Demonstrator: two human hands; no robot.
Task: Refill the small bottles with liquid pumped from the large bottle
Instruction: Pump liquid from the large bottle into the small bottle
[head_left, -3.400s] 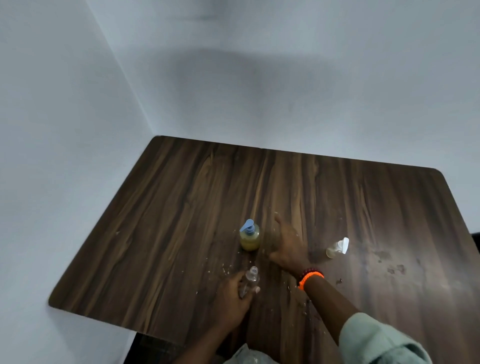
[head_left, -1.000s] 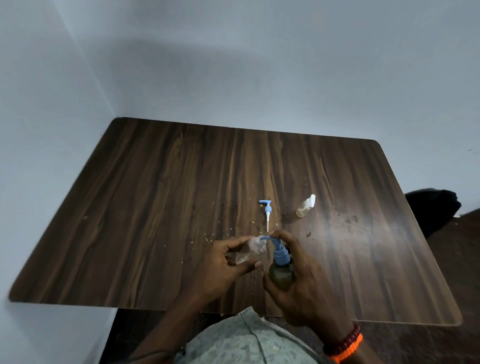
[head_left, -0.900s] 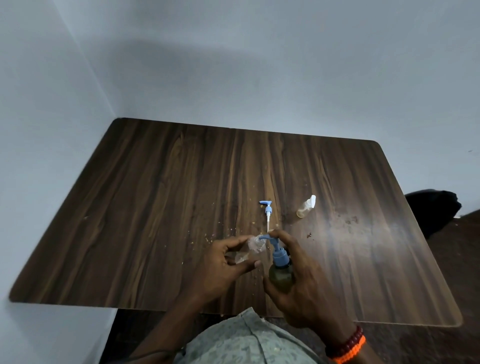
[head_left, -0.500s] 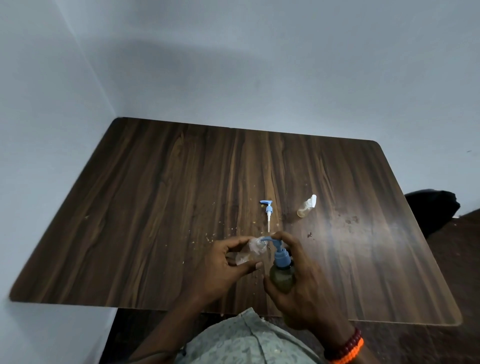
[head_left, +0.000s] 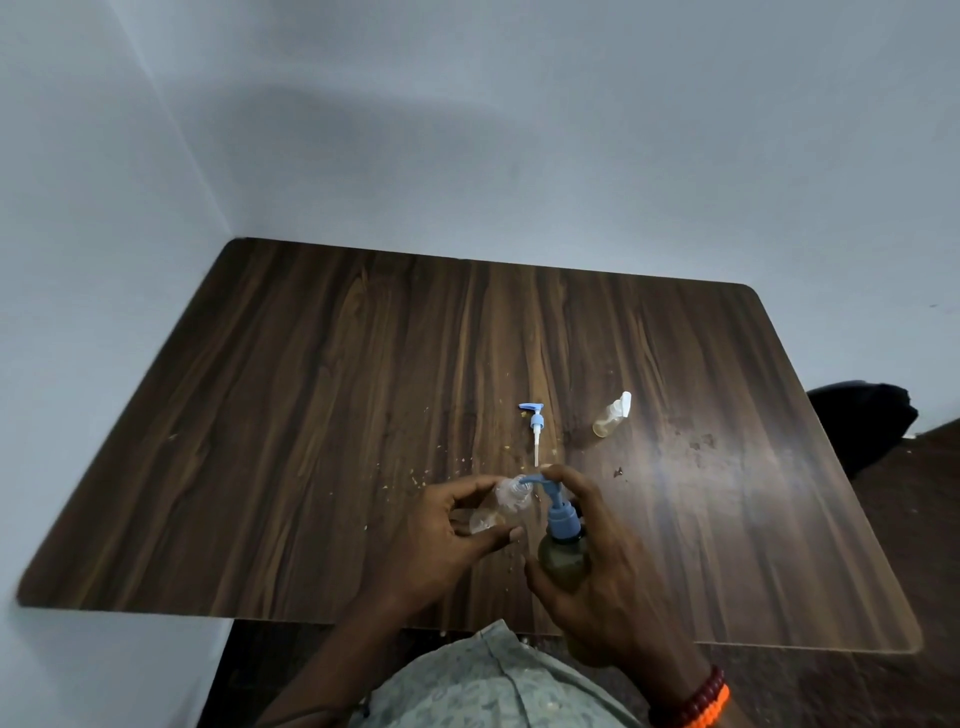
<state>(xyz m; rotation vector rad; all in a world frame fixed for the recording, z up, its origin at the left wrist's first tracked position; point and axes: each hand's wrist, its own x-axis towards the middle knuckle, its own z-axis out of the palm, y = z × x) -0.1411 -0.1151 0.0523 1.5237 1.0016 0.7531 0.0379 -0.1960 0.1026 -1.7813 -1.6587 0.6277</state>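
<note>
Holding the large pump bottle (head_left: 563, 558) in the right hand (head_left: 608, 577), fingers wrapped round its amber body, forefinger on top of the blue pump head. The spout sits right at the mouth of one small clear bottle (head_left: 501, 506), tilted and pinched between thumb and fingers of the left hand (head_left: 441, 540), over the near part of the wooden table (head_left: 311, 415). So two small bottles total: the second small bottle (head_left: 612, 421), white-capped, lies on its side farther back. One loose blue pump (head_left: 535, 428) lies flat just left of it. Crumbs scattered about.
</note>
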